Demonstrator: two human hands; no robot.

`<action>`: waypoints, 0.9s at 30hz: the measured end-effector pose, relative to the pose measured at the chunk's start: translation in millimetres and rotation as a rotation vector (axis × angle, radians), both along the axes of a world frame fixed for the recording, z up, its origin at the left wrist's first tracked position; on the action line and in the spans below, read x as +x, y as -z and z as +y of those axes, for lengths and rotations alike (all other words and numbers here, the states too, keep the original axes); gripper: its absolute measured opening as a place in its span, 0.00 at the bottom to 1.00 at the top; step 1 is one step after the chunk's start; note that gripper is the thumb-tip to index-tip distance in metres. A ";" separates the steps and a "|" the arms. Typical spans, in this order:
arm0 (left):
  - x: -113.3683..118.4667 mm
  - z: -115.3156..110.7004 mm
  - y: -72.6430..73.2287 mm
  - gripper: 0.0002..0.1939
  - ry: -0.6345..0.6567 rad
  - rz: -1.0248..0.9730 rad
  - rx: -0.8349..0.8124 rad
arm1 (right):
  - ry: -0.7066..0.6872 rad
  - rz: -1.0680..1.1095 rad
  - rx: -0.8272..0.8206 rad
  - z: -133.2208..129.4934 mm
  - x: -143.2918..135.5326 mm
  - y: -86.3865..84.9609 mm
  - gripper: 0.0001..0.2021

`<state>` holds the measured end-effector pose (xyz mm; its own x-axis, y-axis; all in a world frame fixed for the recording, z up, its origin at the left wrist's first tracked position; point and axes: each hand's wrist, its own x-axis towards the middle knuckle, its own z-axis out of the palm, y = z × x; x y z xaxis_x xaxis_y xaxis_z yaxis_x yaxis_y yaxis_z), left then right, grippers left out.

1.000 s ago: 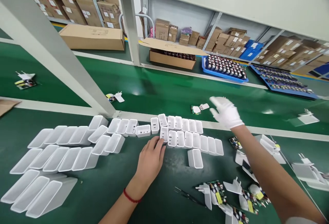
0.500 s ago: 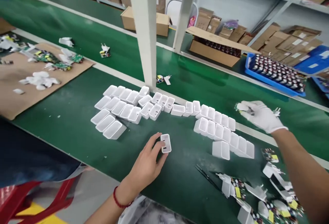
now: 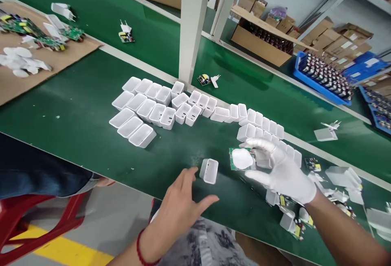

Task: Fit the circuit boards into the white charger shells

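My left hand (image 3: 186,196), bare with a red cord at the wrist, is open with thumb and fingers spread. Just beyond its fingertips a small white plastic case (image 3: 210,171) stands on the green table, its hollow side showing. My right hand (image 3: 282,172), in a white glove, holds a green circuit board (image 3: 232,168) between thumb and fingers. A rounded white pad (image 3: 242,159) covers most of the board's visible face. Behind the gloved hand, part of a row of white cases is hidden.
Rows of white cases (image 3: 146,109) stand along the table's middle. Circuit boards with white plug parts (image 3: 293,217) lie at the right front. A white plug piece (image 3: 326,131) lies on the far ledge. A metal post (image 3: 194,29) rises behind the cases; a blue tray (image 3: 324,80) sits beyond.
My left hand has let go of the white case and spread its fingers. My right hand has come from the far right toward the middle with the board; a plug piece now lies where it was.
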<state>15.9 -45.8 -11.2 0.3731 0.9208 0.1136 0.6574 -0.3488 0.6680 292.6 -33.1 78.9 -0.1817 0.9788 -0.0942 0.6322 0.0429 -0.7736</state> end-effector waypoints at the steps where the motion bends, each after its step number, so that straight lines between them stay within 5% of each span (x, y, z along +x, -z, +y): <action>1: -3.7 -0.2 -1.7 0.32 0.001 0.011 0.000 | -0.027 -0.052 0.029 -0.7 -5.4 1.6 0.32; 7: 6.1 13.6 -3.7 0.55 0.294 0.001 -0.039 | -0.321 -0.477 0.421 0.4 -28.6 -5.3 0.36; 13: 25.6 30.3 9.9 0.31 0.244 -0.226 -0.274 | -0.372 -0.559 0.469 3.5 -41.5 -14.6 0.31; 19: 14.7 65.8 12.7 0.27 0.303 -0.278 -0.293 | -0.400 -0.630 0.428 24.8 -56.2 -11.0 0.20; 27: 18.4 60.0 22.2 0.26 0.243 -0.283 -0.275 | -0.487 -0.815 0.342 46.6 -65.3 -11.9 0.14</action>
<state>34.3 14.2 -33.4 0.5713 0.8207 0.0057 0.3572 -0.2549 0.8986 227.3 13.5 90.8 -0.5743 0.8129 -0.0961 0.8173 0.5761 -0.0111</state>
